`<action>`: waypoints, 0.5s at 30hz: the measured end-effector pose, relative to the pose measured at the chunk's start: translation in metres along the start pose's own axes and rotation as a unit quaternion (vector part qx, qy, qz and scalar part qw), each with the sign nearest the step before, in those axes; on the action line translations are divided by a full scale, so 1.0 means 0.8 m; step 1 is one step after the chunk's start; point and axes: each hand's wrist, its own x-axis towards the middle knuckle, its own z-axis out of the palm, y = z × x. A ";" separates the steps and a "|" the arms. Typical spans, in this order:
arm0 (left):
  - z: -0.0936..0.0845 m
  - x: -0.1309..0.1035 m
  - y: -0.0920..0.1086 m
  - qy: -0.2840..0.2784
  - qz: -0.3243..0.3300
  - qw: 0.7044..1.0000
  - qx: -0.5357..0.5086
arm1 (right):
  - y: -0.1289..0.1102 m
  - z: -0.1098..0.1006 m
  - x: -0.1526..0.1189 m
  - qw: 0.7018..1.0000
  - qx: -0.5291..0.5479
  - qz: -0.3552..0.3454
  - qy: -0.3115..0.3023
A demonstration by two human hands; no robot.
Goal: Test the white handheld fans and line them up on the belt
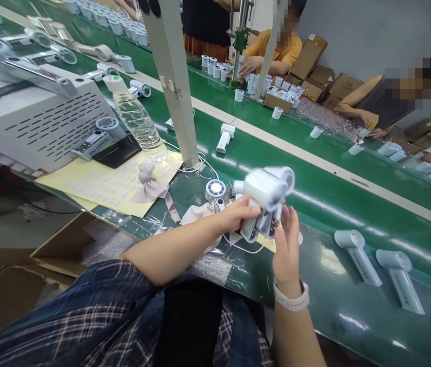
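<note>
Above the near bench edge, my left hand (240,213) is closed around light-coloured handheld fans (264,187), which look like two held together. Their round heads face up and away, the handles hang down, and the outline is slightly blurred. My right hand (287,243), with a white watch band on the wrist, has its thumb and fingers at the lower handle ends on the right side; some fingertips are hidden. Just beyond my left wrist lies another handheld fan (215,189) with a round grille, beside a pale cloth (198,213).
Two handheld fans (360,257) (399,280) lie at right. A metal post (179,97) rises from the bench near a water bottle (139,120), yellow sticker sheet (112,186) and vented metal box (66,112). Across the green conveyor (315,178), several people work among fan parts.
</note>
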 end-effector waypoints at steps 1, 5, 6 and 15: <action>0.001 -0.003 0.000 -0.027 -0.008 0.999 0.041 | -0.006 -0.010 0.003 0.999 0.029 0.010 -0.041; 0.000 -0.003 -0.003 -0.030 -0.015 0.995 0.096 | -0.019 -0.045 0.018 0.993 0.081 0.036 -0.072; -0.002 -0.001 -0.004 -0.016 -0.020 0.996 0.080 | -0.018 -0.050 0.022 0.995 0.081 0.036 -0.049; -0.011 0.010 -0.014 0.046 -0.088 0.993 -0.057 | 0.017 -0.039 0.033 0.966 0.230 0.117 0.020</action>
